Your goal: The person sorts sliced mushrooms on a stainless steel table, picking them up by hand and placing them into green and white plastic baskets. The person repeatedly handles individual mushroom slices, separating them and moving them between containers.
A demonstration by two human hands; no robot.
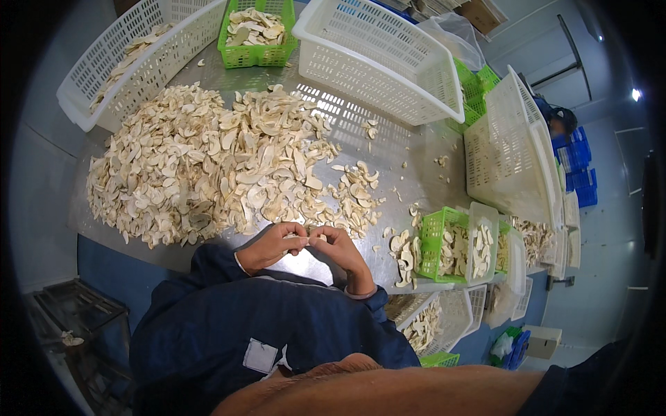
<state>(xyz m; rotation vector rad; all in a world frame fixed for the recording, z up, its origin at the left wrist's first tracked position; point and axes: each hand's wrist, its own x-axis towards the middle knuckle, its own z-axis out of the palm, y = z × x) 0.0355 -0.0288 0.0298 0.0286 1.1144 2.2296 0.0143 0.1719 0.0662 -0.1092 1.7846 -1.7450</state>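
A large heap of dried, pale mushroom slices point(171, 166) covers the left and middle of the steel table point(343, 140). At the heap's near edge, my left hand point(276, 245) and my right hand point(335, 247) meet, fingertips almost touching. Both pinch a small pale piece point(308, 241), seemingly a mushroom slice, mostly hidden by the fingers. Right of my hands, larger loose slices point(403, 252) lie beside a green plastic basket point(432, 244) holding slices. Against that basket stands a translucent bin point(481, 208) with more slices.
White perforated crates stand at the far left point(78, 106), far middle point(354, 70) and right point(507, 156). A green basket of slices point(260, 56) sits between the far two. Another white crate with slices point(458, 312) is below the table's right edge. A metal frame stool point(83, 307) stands lower left.
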